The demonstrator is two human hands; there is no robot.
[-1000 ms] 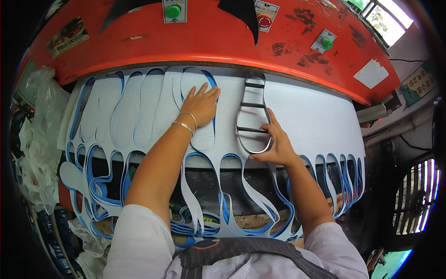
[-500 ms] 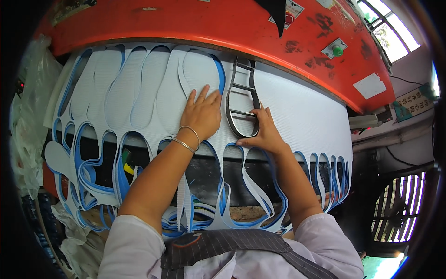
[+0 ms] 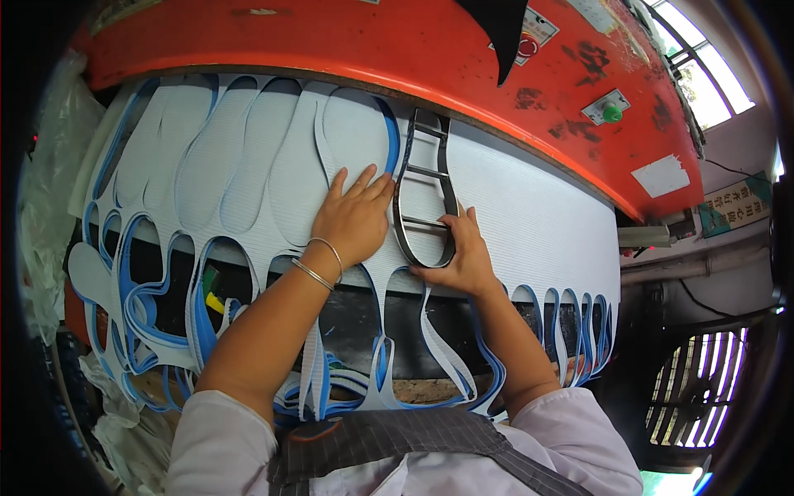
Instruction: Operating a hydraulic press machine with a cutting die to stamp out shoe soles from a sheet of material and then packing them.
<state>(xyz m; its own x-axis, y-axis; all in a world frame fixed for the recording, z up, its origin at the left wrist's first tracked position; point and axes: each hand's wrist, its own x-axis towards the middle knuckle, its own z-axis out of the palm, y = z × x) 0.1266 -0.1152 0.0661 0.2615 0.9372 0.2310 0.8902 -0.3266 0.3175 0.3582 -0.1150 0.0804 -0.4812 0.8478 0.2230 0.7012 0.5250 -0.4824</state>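
Observation:
A shoe-sole-shaped steel cutting die (image 3: 428,172) with crossbars lies on a white ribbed foam sheet (image 3: 529,207), its rounded end towards me. My right hand (image 3: 465,255) grips that near end, thumb at the tip and fingers along the right side. Just left of the die, my left hand (image 3: 354,217) lies flat on the sheet, fingers spread and holding nothing. Sole-shaped cuts with blue edges run across the sheet to the left. Along its near side hangs a web of blue-and-white offcut strips (image 3: 447,360).
A red machine beam (image 3: 331,50) spans the far side, carrying a red push button (image 3: 528,46) and a green button (image 3: 612,112). Clear plastic bags (image 3: 62,190) hang at the left. A barred fan or window opening (image 3: 699,388) shows at the lower right.
The cutting die has slid slightly towards me with my right hand on it, nearer the sheet's cut edge. My left hand stays flat beside it. The whole view has shifted a little.

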